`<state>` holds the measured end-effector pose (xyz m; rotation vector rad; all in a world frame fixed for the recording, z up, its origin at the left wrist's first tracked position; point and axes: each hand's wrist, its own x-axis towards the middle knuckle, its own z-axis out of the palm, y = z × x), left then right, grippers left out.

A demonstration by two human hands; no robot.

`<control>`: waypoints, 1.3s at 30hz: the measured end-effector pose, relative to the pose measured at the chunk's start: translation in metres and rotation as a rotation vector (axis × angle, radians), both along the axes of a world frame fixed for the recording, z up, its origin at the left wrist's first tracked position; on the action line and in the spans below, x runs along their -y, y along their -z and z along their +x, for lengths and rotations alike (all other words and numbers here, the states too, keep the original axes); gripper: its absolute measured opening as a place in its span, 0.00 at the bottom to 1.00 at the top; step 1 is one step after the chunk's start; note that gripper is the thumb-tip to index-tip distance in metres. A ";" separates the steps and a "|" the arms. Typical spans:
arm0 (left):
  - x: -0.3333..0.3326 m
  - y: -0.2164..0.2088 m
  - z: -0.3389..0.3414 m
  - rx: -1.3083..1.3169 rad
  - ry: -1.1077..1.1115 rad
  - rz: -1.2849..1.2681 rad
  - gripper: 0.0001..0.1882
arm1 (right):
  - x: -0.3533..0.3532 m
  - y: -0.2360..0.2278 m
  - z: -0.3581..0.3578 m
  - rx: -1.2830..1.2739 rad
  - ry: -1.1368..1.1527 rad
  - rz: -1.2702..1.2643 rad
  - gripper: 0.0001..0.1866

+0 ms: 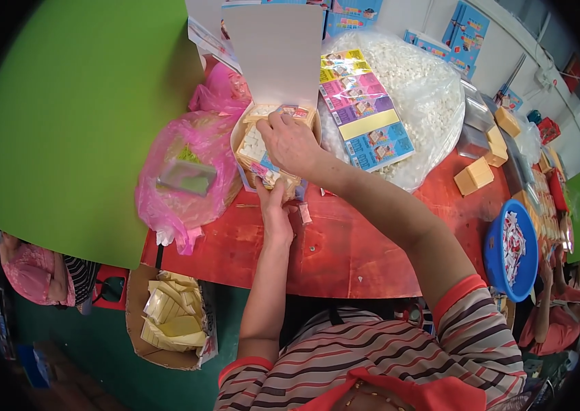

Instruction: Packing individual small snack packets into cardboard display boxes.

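An open white carton stands in front of me on the red table, its tall lid upright at the back. It holds small boxes of whitish pieces with colourful printed parts. My right hand reaches into it from above, fingers bent and closed over the contents; whatever they pinch is hidden beneath. At the carton's near edge, my left hand is closed, thumb and fingers up, around a small colourful packet. A small pink-and-white piece lies just right of the left wrist.
A pink plastic bag with a clear tray lies left. Printed sheets rest on a clear bag of white pieces. Right are wooden blocks and a blue basin of wrapped pieces. A cardboard box sits below; other people sit both sides.
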<state>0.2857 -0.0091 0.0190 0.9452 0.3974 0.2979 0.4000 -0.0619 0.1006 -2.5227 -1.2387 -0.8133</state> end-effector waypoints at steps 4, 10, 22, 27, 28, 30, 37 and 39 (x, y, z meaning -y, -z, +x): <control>-0.005 -0.008 0.006 0.011 0.059 0.089 0.37 | 0.002 -0.011 -0.006 0.059 -0.068 -0.088 0.08; -0.016 -0.013 0.008 0.042 0.113 -0.019 0.36 | 0.018 -0.012 -0.010 -0.083 -0.142 -0.055 0.20; -0.011 -0.027 0.030 0.125 0.097 -0.215 0.31 | 0.033 -0.008 0.011 -0.123 -0.264 -0.111 0.31; -0.008 -0.021 0.036 0.087 0.061 -0.174 0.33 | 0.034 -0.011 0.006 0.029 -0.221 -0.124 0.36; -0.009 -0.021 0.037 0.048 0.070 -0.144 0.29 | 0.035 -0.011 0.005 0.010 -0.221 -0.122 0.35; -0.010 -0.019 0.036 0.026 0.083 -0.101 0.30 | 0.036 -0.011 0.003 -0.010 -0.223 -0.121 0.34; 0.001 -0.028 0.032 -0.007 0.014 -0.106 0.42 | 0.039 -0.011 0.009 -0.014 -0.240 -0.166 0.35; -0.002 -0.021 0.033 0.013 0.017 -0.081 0.42 | 0.037 -0.012 0.008 -0.046 -0.248 -0.178 0.34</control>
